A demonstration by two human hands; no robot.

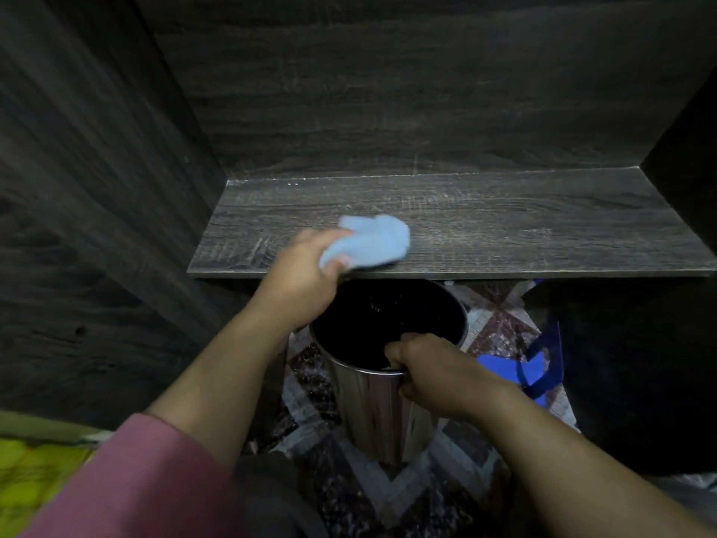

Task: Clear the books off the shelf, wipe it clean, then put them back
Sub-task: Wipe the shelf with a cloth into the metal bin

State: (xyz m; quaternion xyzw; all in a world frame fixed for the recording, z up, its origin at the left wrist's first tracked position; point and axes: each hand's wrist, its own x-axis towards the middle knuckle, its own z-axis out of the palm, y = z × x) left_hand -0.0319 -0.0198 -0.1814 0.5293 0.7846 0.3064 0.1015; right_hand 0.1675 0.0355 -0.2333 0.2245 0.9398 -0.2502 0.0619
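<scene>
Right grip (pixel 430 372) clasps the metal bin (pixel 378 417) at its rim; left grip (pixel 300 283) clutches blue cloth (pixel 374 242) on shelf (pixel 523 227).

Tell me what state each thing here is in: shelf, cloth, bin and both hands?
Shelf: no books on it, surface scuffed.
Blue cloth: bunched up, resting at the shelf's front edge.
Metal bin: upright, no lid, just below the shelf's front edge.
Left hand: grips the blue cloth.
Right hand: fingers curled over the metal bin's rim.
</scene>
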